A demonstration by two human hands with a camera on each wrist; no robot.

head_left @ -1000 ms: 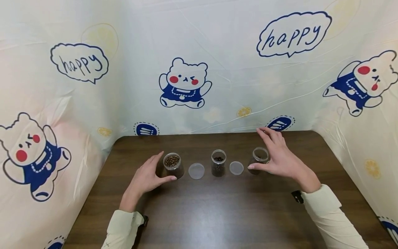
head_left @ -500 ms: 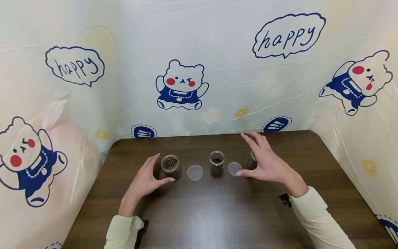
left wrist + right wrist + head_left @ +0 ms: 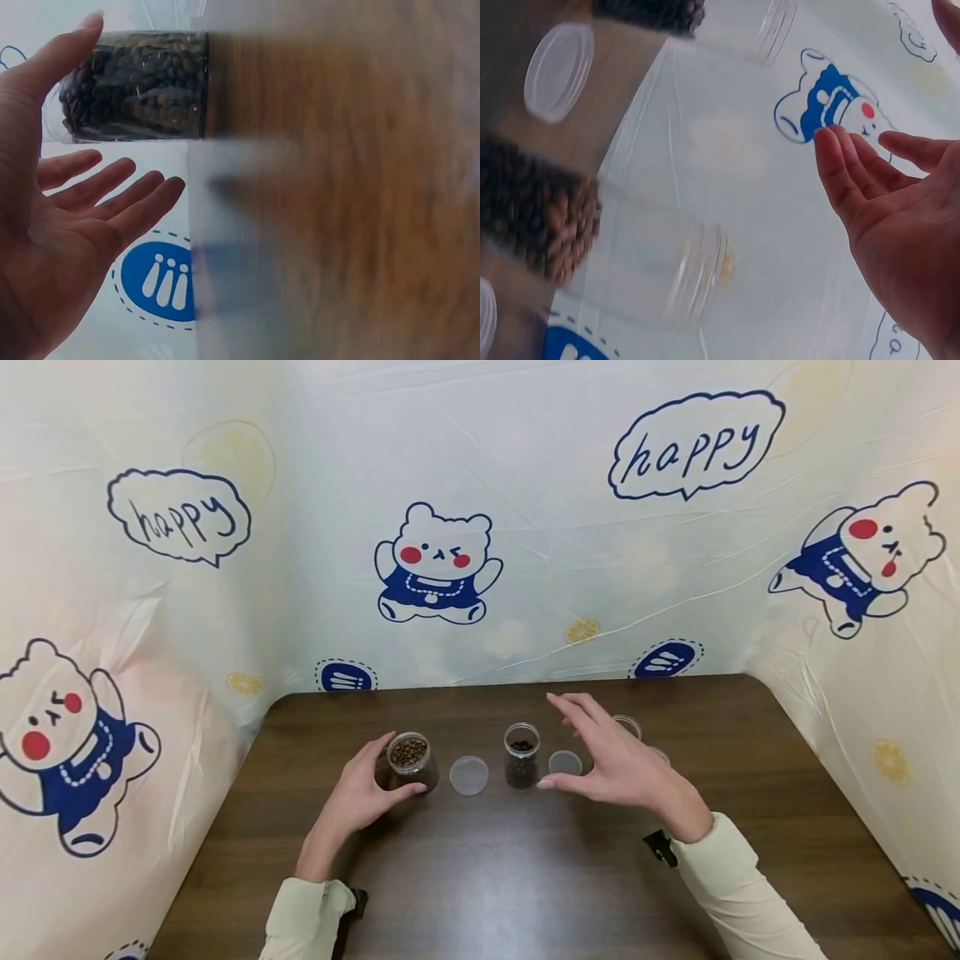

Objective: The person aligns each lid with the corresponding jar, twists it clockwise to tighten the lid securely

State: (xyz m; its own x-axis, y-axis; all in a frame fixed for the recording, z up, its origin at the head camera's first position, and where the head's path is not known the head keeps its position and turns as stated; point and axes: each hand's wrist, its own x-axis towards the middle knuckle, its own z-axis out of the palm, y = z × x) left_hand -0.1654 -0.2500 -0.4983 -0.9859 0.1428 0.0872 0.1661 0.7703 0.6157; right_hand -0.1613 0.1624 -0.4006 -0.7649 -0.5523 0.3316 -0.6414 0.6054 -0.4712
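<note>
My left hand is spread around the near-left side of a clear jar of coffee beans. In the left wrist view its fingers extend loosely apart from the jar; whether the thumb touches the glass is unclear. My right hand hovers with thumb and fingers spread, just right of the middle jar of dark beans. It partly covers the right jar, whose beans show in the right wrist view. Nothing is held in that hand.
One round translucent lid lies between the left and middle jars, another lid right of the middle jar. A third lid is mostly hidden behind my right hand. The wooden table meets a printed curtain behind.
My right hand has moved left from around the right jar toward the middle jar. The left hand stays beside the left jar. The view has shifted slightly.
</note>
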